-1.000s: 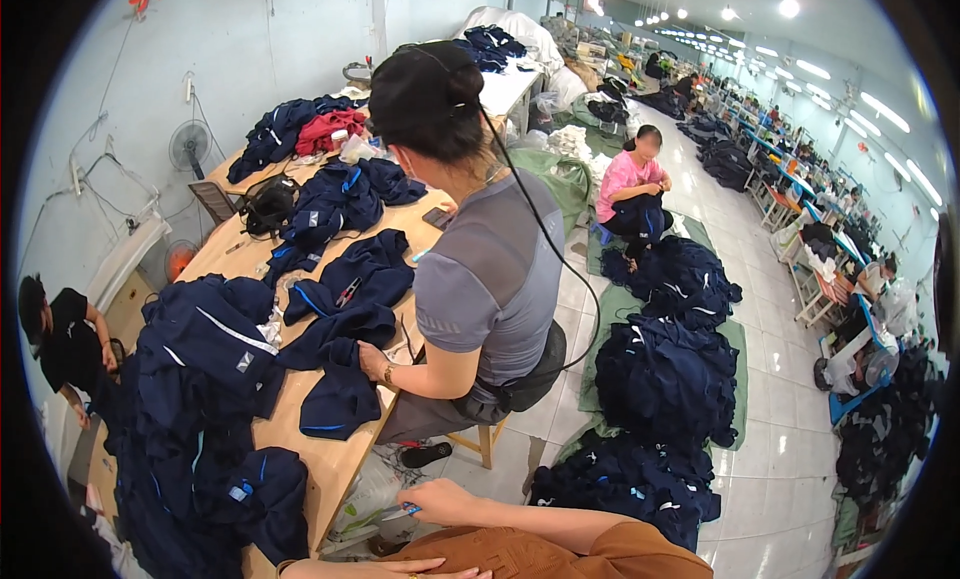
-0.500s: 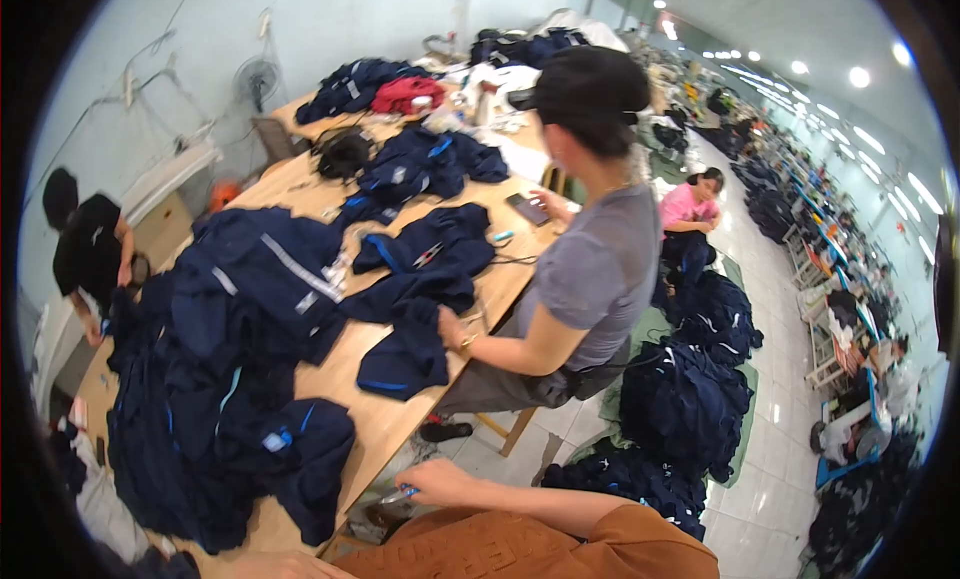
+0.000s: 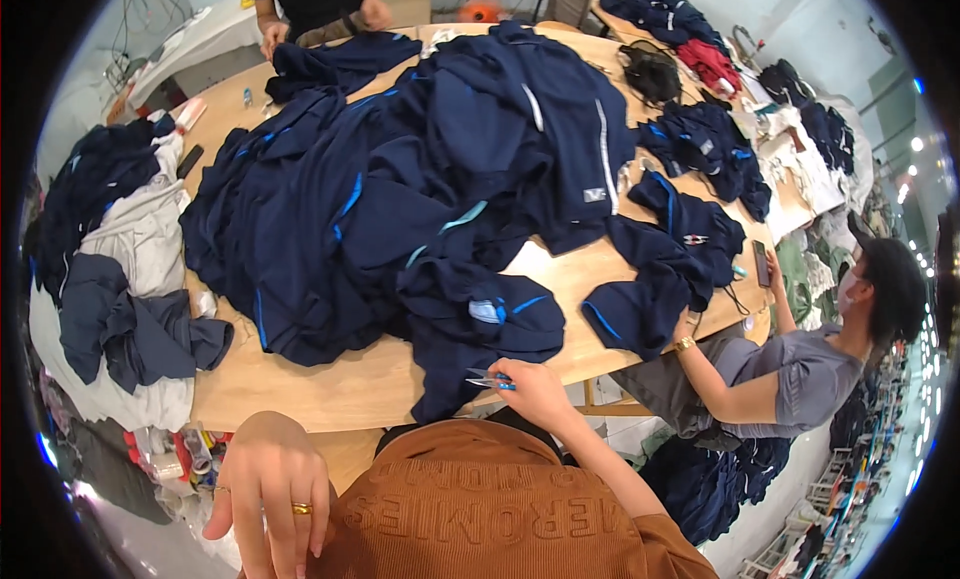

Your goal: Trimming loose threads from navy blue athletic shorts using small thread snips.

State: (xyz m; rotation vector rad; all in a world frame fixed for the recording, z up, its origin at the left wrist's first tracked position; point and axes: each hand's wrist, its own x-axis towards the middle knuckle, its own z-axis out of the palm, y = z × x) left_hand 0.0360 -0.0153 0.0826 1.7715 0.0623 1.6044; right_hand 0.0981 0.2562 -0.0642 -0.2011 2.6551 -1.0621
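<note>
My right hand (image 3: pixel 537 392) grips a pair of small thread snips (image 3: pixel 480 380) with blue handles, blades pointing left over the edge of a navy garment (image 3: pixel 445 344). That garment has bright blue trim and a pale blue patch. It lies at the near side of a large heap of navy garments (image 3: pixel 380 209), some with white stripes. My left hand (image 3: pixel 270 479), with a gold ring, hangs in front of the table's near edge. Its fingers are loosely bent and partly apart, and nothing shows in them.
The wooden table (image 3: pixel 290 399) curves around me. White and dark cloth (image 3: pixel 140 229) is piled on its left. A person in grey (image 3: pixel 790 379) sits at the right, one hand on a navy garment, the other by a phone (image 3: pixel 762 264). Another person (image 3: pixel 320 9) handles cloth opposite.
My view has swung left and down, bringing the heap to the centre. My left hand, mostly cut off at the lower edge before, is now fully in view. The snips stay in my right hand.
</note>
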